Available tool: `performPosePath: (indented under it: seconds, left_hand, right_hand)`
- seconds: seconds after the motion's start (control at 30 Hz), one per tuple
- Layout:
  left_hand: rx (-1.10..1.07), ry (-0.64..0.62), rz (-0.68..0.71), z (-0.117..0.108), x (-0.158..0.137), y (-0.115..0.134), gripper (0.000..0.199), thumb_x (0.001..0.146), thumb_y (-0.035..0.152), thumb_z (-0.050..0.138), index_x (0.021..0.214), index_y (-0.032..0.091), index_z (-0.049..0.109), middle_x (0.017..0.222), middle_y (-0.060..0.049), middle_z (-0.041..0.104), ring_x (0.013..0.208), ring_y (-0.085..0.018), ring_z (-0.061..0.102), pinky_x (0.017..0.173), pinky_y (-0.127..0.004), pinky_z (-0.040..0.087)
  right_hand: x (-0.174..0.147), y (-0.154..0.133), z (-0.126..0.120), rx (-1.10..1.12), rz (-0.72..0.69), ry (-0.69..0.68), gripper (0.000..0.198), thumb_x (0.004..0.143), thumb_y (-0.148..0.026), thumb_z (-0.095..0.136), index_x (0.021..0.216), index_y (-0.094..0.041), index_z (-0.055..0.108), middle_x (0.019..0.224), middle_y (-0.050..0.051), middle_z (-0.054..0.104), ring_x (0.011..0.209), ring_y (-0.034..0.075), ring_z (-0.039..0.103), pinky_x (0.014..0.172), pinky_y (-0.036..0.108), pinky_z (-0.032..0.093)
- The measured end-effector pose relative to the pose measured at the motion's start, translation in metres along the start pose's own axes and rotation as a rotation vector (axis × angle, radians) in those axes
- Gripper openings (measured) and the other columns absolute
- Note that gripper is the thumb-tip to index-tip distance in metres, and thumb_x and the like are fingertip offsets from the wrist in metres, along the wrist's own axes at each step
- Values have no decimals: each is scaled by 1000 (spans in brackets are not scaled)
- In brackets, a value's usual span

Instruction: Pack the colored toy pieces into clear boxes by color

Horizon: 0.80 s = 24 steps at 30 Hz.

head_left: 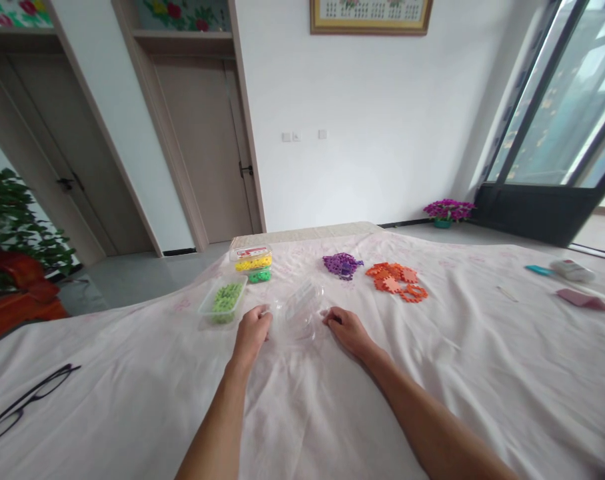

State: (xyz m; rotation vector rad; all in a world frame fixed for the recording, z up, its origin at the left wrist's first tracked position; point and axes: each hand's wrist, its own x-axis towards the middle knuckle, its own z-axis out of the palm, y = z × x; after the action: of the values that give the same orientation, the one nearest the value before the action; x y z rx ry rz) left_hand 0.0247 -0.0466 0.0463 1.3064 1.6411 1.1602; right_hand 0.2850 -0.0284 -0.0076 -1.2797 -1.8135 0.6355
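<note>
A clear, see-through plastic box [302,312] is in front of me on the cloth, one part of it tilted up. My left hand [255,328] pinches its left edge with curled fingers. At the right edge, my right hand [348,329] is closed on the same box. Just beyond my left hand stands a clear tub of light green pieces [226,301]. Behind that tub, a lidded box with yellow pieces [252,264] sits above green pieces [260,275]. Loose purple pieces [341,265] and orange pieces [393,280] lie in piles beyond my right hand.
A pale, wrinkled cloth [302,413] covers the wide surface. Black-framed glasses [30,403] lie at the left. At the far right are a white packet [572,270], a blue item [538,270] and a folded pink item [583,299].
</note>
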Motion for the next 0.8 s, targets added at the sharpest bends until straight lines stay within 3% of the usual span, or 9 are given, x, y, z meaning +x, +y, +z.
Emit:
performPosePath:
  seconds: [0.13,0.37,0.6,0.8]
  left_hand:
    - [-58,12,-2,-12,2,4,50,67,28,57,113,12,65,67,2,61,43,-9,48,44,-22,42]
    - [-201,50,-66,-49,-5,22,55,62,33,66,112,10,64,45,9,44,40,-9,46,45,-23,49]
    - [-153,212,-54,-98,-7,20,61,60,35,66,116,10,64,46,8,47,40,-10,47,44,-23,48]
    - [-154,431,-26,-133,-4,0,66,60,37,64,120,11,61,48,8,48,42,-10,47,44,-22,46]
  right_hand:
    - [1,3,1,54,26,-5,28,74,-17,48,93,-19,69,88,3,72,84,18,65,81,29,46]
    - [-1,1,1,23,-1,-8,29,75,-16,46,92,-19,69,87,3,72,85,19,65,81,30,46]
    - [-1,0,1,-14,-3,-14,30,74,-16,46,93,-19,69,87,3,72,85,19,65,81,30,46]
    - [0,0,0,-35,-13,-18,29,75,-16,46,91,-19,70,87,3,72,84,19,65,81,30,46]
